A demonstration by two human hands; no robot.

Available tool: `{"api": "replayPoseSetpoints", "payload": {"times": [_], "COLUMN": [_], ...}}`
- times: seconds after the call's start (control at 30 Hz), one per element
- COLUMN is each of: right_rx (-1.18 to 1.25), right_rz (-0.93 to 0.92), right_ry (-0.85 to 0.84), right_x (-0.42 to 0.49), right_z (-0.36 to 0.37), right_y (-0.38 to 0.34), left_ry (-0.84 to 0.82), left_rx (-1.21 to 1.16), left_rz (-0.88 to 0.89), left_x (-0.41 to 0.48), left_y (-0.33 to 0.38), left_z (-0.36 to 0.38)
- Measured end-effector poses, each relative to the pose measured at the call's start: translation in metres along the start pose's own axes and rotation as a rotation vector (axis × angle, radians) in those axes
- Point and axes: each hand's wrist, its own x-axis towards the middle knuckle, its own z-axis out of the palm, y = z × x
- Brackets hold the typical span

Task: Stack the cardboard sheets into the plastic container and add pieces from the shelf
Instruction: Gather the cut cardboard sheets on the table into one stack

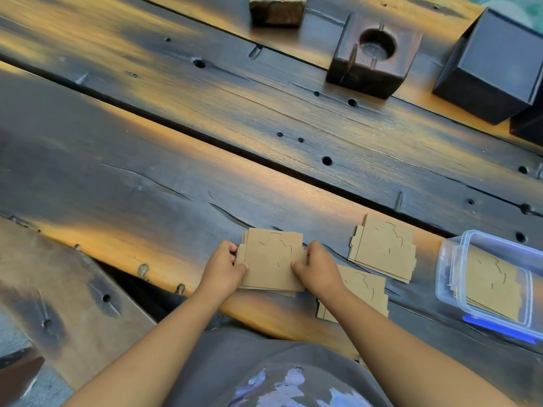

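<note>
Both hands, left [224, 267] and right [316, 267], grip a stack [271, 259] from either side; container [493, 284] sits far right.

On the bench [176, 177], one cardboard stack [271, 259] sits between both hands; two more stacks [382, 248] lie to its right. Farther right, the plastic container [458, 277] holds sheets. Wooden blocks [373, 54] stand behind.
</note>
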Motion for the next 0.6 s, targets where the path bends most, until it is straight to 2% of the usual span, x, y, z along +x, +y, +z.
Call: {"api": "replayPoseSetpoints", "payload": {"times": [0.3, 0.43, 0.6], "right_rx": [0.094, 0.135, 0.365], "right_rz": [0.044, 0.074, 0.216], "right_ry": [-0.020, 0.013, -0.039], "right_x": [-0.005, -0.006, -0.006], "right_z": [0.006, 0.007, 0.015], "right_y": [0.014, 0.017, 0.014], "left_ry": [-0.039, 0.005, -0.013], "left_rx": [0.073, 0.068, 0.039], "left_rz": [0.020, 0.003, -0.057], "left_x": [0.007, 0.014, 0.016], "left_y": [0.003, 0.000, 0.001], "left_z": [0.003, 0.000, 0.000]}}
